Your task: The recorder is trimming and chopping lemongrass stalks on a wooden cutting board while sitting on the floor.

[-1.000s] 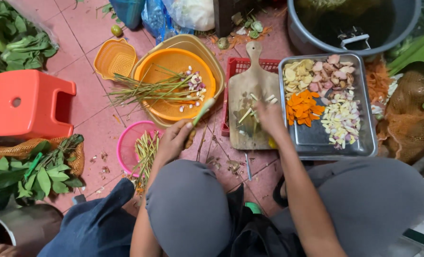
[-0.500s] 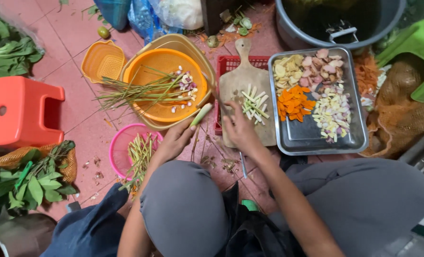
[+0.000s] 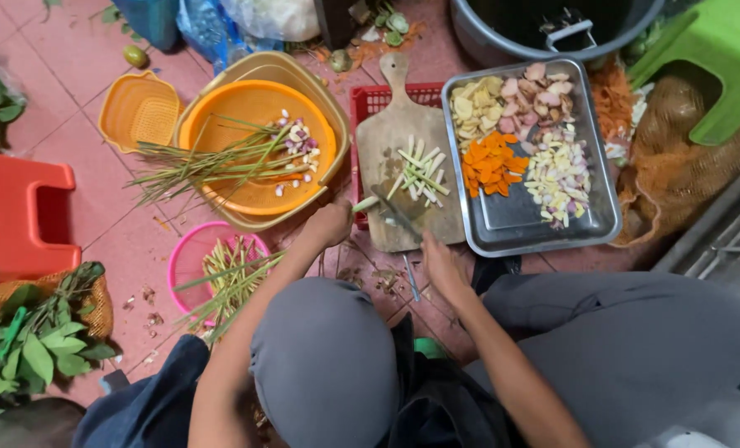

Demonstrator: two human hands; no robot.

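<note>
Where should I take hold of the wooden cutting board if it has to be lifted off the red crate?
Probably by the narrow handle at the far end of the cutting board, coming from the far side. The handle sticks out bare past the red crate; the near end is taken up by the left hand, the right hand and the cut stalk pieces.

Orange bowl (image 3: pixel 258 195), pink basket (image 3: pixel 189 257) (green stalks (image 3: pixel 229 282)), red stool (image 3: pixel 17 216).

An orange stool (image 3: pixel 17 216) is seen at the left, a green stool (image 3: pixel 718 62) at the upper right, and leafy greens (image 3: pixel 29 348) are piled at the lower left.
</note>
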